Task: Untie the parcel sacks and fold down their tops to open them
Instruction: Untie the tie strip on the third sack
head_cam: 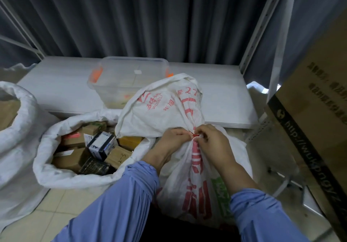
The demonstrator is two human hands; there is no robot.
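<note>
A white woven sack (195, 181) with red and green print stands in front of me, its neck bunched and bound by a thin red tie (195, 134). Above the tie the loose sack top (161, 106) flops back and to the left. My left hand (174, 137) and my right hand (210, 138) meet at the neck, and the fingertips of both pinch the red tie. To the left an open sack (56, 166) with a rolled-down top holds several cardboard and printed boxes. At the far left edge stands another open sack (16, 129).
A clear plastic bin (129, 80) with orange clips sits on a white low platform (56, 87) behind the sacks. Large cardboard cartons (315, 110) lean at the right beside a white metal rack post (279, 40). Grey curtains hang behind. The floor is tiled.
</note>
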